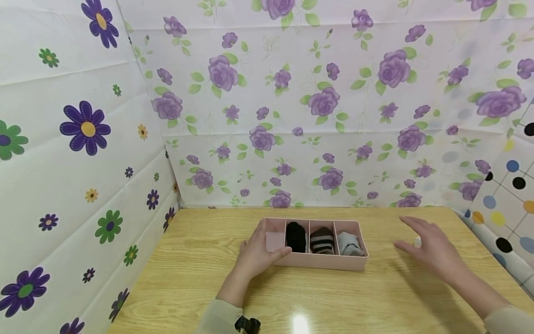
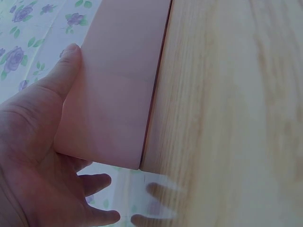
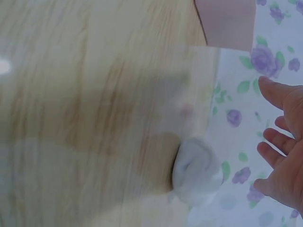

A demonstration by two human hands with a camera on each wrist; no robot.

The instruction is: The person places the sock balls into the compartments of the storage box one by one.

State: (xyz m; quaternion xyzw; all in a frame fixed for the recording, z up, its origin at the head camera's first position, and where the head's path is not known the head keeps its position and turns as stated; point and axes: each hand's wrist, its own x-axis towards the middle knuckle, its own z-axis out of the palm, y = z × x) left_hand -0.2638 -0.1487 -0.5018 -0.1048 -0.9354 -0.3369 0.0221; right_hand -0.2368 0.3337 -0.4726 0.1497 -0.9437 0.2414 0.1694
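Observation:
A long pink organizer box [image 1: 321,262] with several compartments stands on the table. From left to right, three of them hold a black sock bundle [image 1: 295,237], a striped sock bundle [image 1: 322,241] and a light grey sock bundle [image 1: 349,244]; the leftmost compartment shows its pink bottom. My left hand [image 1: 259,253] rests against the box's left end, thumb along the rim and other fingers spread past the end. My right hand [image 1: 435,253], fingers spread and holding nothing, hovers right of the box, near a white balled sock [image 3: 196,172] on the table.
The wooden table [image 1: 200,260] meets a purple-rose cloth [image 1: 292,116] behind it. On the left hangs a cloth with daisy-like flowers [image 1: 87,129], on the right one with coloured dots [image 1: 498,218]. A dark watch-like band [image 1: 248,324] sits by the left sleeve.

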